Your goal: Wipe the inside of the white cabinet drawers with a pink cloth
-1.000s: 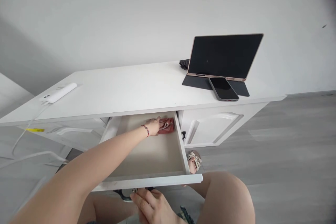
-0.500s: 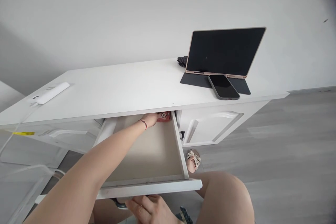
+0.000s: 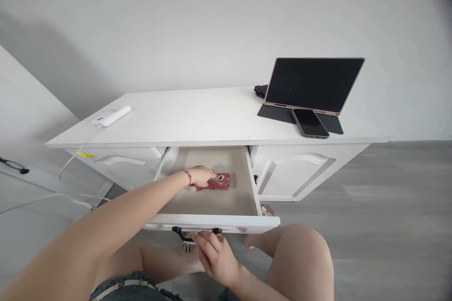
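Inside the pulled-out white drawer (image 3: 197, 204), my left hand (image 3: 200, 176) grips a folded red cloth (image 3: 219, 182) just above or on the drawer's bottom. A beaded bracelet circles that wrist. My right hand (image 3: 216, 253) is at the drawer's front, its fingers curled round the black handle (image 3: 182, 235). Apart from the cloth, nothing else shows in the drawer.
On the white cabinet top (image 3: 190, 115) stand a tablet (image 3: 314, 83) on a dark cover, a phone (image 3: 310, 123) and a dark folded item (image 3: 260, 91). A white power strip (image 3: 113, 115) with a cable lies at the left. My knees flank the drawer.
My left hand has drawn the red cloth from the drawer's back right corner toward its middle. The view has shifted, and my right hand, still at the handle, shows more fully.
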A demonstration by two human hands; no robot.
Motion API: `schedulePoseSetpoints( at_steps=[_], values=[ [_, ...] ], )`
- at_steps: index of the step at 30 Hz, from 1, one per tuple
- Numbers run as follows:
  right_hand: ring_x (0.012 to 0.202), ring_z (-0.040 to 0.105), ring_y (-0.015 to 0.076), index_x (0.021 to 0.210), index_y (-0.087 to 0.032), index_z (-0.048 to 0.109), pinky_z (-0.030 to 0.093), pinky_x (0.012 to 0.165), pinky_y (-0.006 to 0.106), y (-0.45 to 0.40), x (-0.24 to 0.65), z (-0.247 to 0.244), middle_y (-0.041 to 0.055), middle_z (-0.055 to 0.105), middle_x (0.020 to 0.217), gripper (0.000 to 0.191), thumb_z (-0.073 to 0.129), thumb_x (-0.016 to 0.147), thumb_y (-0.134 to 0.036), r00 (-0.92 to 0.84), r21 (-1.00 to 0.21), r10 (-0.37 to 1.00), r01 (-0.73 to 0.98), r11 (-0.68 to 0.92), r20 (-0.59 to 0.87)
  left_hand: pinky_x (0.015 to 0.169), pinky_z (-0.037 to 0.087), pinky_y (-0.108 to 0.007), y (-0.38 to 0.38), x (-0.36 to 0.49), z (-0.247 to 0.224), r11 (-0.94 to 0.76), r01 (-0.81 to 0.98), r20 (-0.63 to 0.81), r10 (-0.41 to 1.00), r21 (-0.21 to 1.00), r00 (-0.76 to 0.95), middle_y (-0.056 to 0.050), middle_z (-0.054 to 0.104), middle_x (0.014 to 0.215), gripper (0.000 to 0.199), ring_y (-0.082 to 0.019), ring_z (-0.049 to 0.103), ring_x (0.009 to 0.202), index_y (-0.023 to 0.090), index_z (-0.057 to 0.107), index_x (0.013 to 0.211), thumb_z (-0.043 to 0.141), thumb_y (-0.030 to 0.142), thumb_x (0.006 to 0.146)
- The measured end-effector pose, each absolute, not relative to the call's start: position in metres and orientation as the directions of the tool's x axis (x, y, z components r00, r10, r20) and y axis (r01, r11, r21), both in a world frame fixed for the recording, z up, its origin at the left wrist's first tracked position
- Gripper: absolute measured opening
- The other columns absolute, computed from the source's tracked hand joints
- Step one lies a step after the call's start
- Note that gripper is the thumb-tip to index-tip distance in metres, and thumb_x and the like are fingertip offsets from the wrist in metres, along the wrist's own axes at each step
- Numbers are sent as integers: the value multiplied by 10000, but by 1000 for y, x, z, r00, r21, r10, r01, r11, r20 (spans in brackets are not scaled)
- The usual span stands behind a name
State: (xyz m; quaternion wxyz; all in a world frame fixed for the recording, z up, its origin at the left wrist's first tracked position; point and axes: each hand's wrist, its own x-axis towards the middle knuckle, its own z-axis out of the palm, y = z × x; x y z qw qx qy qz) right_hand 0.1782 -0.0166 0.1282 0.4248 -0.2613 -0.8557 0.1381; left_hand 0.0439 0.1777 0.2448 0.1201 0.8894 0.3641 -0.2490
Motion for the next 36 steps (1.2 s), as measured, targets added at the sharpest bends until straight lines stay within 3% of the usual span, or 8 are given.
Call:
schedulePoseSetpoints(
  at_steps=[4, 10, 16, 20, 23, 28, 33, 36],
  values=[
    [964, 641, 184, 1334, -169, 416, 549, 724, 298, -17, 173, 117, 115, 666, 1042, 421, 371, 918, -120, -448, -407, 551, 381, 830, 704, 751, 483, -311, 152, 20, 273, -632, 759, -510, 606, 157, 610, -60, 702, 1044, 280, -240, 655, 910, 221, 638, 977, 508, 174, 733],
    [996, 634, 196, 1293, -170, 475, 566, 769, 314, -20, 170, 108, 111, 650, 1061, 412, 401, 896, -90, -393, -374, 549, 439, 817, 738, 919, 467, -332, 95, -27, 351, -359, 737, -47, 883, 573, 467, -62, 663, 1213, 455, -217, 618, 1046, 196, 536, 1272, 485, 230, 821],
    [994, 645, 188, 1241, -216, 507, 571, 773, 302, -41, 162, 129, 104, 619, 1126, 368, 412, 905, -101, -279, -627, 755, 428, 651, 594, 875, 524, -348, -9, -64, 343, -231, 352, 338, 898, 907, -283, -38, 717, 971, 301, -229, 645, 980, 232, 649, 1000, 656, 345, 721],
    [828, 668, 154, 1261, -233, 510, 573, 706, 269, -54, 163, 155, 112, 581, 1218, 362, 429, 917, -151, -284, -756, 849, 389, 527, 445, 727, 559, -328, -90, -66, 279, -89, 232, 235, 635, 969, -736, 0, 668, 792, 92, -204, 648, 847, 265, 592, 796, 592, 310, 715],
    [703, 651, 125, 1265, -241, 507, 570, 681, 268, -57, 167, 166, 105, 570, 1239, 367, 446, 911, -162, -307, -780, 863, 380, 497, 401, 794, 564, -404, -126, -52, 239, -38, 241, 202, 680, 970, -705, -24, 668, 778, 110, -250, 646, 860, 268, 599, 719, 666, 309, 643],
    [691, 650, 139, 1278, -244, 485, 568, 669, 296, -57, 168, 164, 101, 561, 1243, 384, 441, 906, -160, -337, -743, 864, 449, 496, 373, 753, 592, -421, -129, -35, 216, -32, 20, 37, 750, 999, -660, -27, 715, 846, 283, -240, 686, 854, 291, 633, 950, 390, 393, 848],
    [688, 650, 127, 1270, -235, 480, 559, 682, 289, -58, 164, 160, 103, 549, 1237, 359, 424, 921, -170, -313, -740, 872, 465, 486, 376, 868, 565, -476, -123, -40, 229, -220, -308, -34, 763, 926, -646, -4, 651, 1239, 424, -276, 601, 1143, 368, 552, 1230, 355, 531, 891],
    [716, 652, 133, 1259, -236, 485, 555, 707, 290, -59, 162, 160, 99, 549, 1226, 351, 425, 920, -167, -293, -743, 881, 475, 472, 372, 944, 524, -460, -120, -40, 238, -201, -128, 30, 634, 971, -772, -14, 619, 1268, 422, -268, 579, 1172, 351, 545, 1237, 544, 488, 838]
  ],
)
